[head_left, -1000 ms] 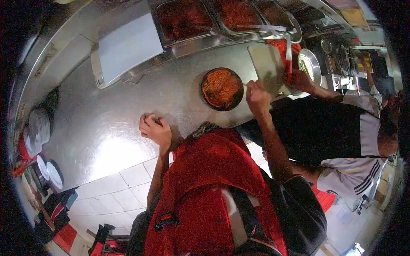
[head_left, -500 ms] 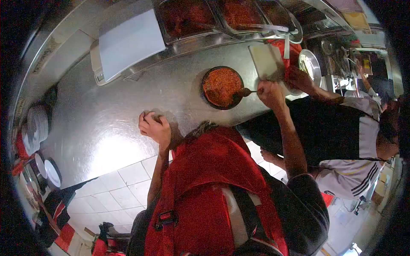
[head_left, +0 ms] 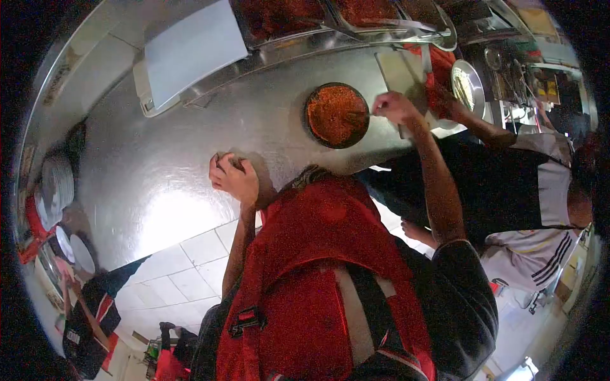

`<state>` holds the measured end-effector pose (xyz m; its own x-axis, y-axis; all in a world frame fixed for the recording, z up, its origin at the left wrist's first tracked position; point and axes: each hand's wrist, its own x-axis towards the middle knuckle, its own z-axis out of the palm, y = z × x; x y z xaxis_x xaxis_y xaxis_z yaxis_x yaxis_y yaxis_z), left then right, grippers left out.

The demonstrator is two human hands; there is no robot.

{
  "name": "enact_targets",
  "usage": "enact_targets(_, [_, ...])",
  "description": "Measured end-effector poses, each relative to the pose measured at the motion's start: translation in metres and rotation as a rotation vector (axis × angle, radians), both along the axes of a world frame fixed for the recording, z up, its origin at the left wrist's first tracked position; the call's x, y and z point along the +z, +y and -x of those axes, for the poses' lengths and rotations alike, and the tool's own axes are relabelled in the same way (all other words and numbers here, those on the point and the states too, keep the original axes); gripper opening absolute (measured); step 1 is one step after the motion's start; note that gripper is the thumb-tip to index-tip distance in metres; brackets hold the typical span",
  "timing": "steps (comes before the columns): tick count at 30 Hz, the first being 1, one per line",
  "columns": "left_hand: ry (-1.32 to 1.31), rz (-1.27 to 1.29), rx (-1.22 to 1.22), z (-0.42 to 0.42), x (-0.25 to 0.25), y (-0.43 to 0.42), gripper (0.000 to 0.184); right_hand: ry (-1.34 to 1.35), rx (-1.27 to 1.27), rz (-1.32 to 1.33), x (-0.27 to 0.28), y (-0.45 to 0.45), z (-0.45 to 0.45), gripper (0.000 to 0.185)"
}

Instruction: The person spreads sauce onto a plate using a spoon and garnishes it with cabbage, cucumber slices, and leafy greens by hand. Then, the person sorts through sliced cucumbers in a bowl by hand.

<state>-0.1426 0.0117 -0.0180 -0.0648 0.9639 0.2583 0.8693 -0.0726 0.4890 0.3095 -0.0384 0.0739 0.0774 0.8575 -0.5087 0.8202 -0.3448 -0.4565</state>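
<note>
Right hand (head_left: 398,108): your fingers grip the spoon (head_left: 357,119)
Left hand (head_left: 235,178): fingers curled, any hold unclear
Dish (head_left: 307,120): filled already; spoonwork seems unfinished

Orange-red food (head_left: 332,112), seemingly black bowl (head_left: 315,137)

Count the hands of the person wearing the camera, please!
2: the left hand is over the steel table; the right hand holds a spoon at the red food.

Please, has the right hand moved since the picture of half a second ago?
Yes. Judged against the dark bowl, the right hand has moved leftward in the view, closer to the bowl.
</note>
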Motion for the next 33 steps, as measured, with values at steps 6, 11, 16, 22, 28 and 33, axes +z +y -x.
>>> enact_targets(6, [0.011, 0.008, 0.003, -0.002, -0.001, 0.004, 0.032, 0.107, 0.153, -0.055, -0.009, 0.012, 0.013, 0.017])
enact_targets(11, [0.002, 0.030, 0.003, -0.005, 0.001, 0.009, 0.033, -0.024, 0.197, 0.044, 0.021, 0.030, 0.014, 0.017])
enact_targets(16, [0.017, 0.021, -0.009, -0.023, 0.008, 0.017, 0.033, 0.103, 0.195, 0.022, 0.010, 0.031, 0.014, 0.018])
enact_targets(22, [0.045, 0.050, -0.001, -0.029, 0.012, 0.016, 0.035, 0.528, -0.045, 0.018, 0.008, 0.007, -0.053, 0.019])
enact_targets(28, [0.051, 0.032, -0.013, -0.037, 0.011, 0.019, 0.037, 0.207, -0.049, -0.001, -0.003, 0.035, -0.034, 0.016])
enact_targets(33, [0.039, 0.001, -0.026, -0.033, 0.011, 0.017, 0.037, -0.078, 0.188, 0.146, 0.027, 0.036, -0.050, 0.013])
